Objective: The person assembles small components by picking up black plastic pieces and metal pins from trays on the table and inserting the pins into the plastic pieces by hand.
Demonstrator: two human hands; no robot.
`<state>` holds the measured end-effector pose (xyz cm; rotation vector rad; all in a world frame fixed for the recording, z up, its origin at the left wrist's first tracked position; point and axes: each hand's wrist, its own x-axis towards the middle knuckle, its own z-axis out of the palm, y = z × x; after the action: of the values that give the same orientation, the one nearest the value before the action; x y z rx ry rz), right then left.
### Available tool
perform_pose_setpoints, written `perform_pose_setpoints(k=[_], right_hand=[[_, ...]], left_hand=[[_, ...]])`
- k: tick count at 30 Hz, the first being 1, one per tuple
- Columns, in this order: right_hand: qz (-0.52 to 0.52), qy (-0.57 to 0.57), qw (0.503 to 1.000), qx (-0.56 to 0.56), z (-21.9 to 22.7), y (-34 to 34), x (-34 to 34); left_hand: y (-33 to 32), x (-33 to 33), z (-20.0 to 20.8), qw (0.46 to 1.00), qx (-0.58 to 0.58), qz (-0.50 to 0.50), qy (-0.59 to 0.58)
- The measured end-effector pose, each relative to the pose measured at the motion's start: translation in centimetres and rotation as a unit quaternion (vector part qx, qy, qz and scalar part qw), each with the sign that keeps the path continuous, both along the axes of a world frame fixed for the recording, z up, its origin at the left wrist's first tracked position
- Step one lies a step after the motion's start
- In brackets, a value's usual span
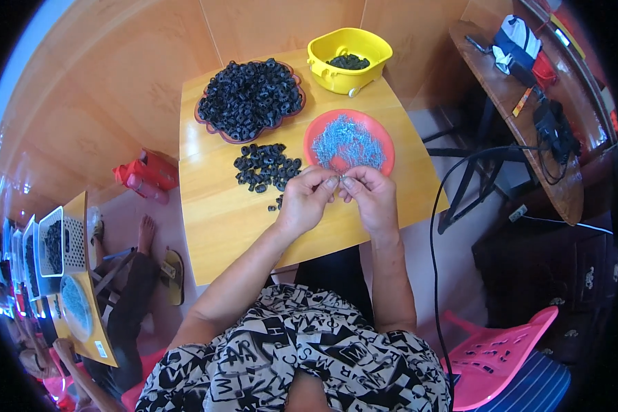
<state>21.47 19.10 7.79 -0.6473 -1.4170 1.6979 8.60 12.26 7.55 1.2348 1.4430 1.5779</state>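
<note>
My left hand (305, 201) and my right hand (373, 200) meet over the table just below the red plate (388, 137). Thumbs and forefingers of both are pinched together, tip to tip. Whatever lies between them is too small and too covered to name. Many small silvery metal pieces, perhaps screws, form a pile (349, 142) on that plate. Left of my hands, a loose heap of small black ring-like parts (261, 167) rests on the wood. Behind it, a dark red scalloped tray (301, 103) is piled high with the same kind of black parts.
A yellow tub (336, 77) with black parts inside stands at the table's (216, 226) far right corner. A black cable (434, 254) hangs down past the right side. At left, another person works at a second table (103, 326). A pink chair (491, 364) is at lower right.
</note>
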Motion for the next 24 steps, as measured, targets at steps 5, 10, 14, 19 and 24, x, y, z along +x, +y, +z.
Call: perform_pose_setpoints(k=[5, 10, 14, 19, 24], right_hand=[[-0.033, -0.055, 0.996, 0.063, -0.8, 0.6, 0.0], [-0.092, -0.208, 0.955, 0.188, -1.8, 4.4, 0.4], [-0.125, -0.326, 0.864, 0.362, -2.5, 5.4, 0.3], [0.092, -0.123, 0.978, 0.141, 0.6, 0.1, -1.9], [0.085, -0.149, 0.958, 0.231, 0.1, -1.8, -3.6]], left_hand=[[1.2, -0.4, -0.4, 0.975, -0.143, -0.018, -0.171], [1.0, -1.7, -1.0, 0.933, -0.148, -0.015, -0.327], [-0.2, -2.0, -0.3, 0.886, -0.153, -0.026, -0.436], [-3.0, -2.8, -0.9, 0.887, -0.131, -0.041, -0.442], [-5.7, -3.7, -1.6, 0.88, -0.106, -0.059, -0.46]])
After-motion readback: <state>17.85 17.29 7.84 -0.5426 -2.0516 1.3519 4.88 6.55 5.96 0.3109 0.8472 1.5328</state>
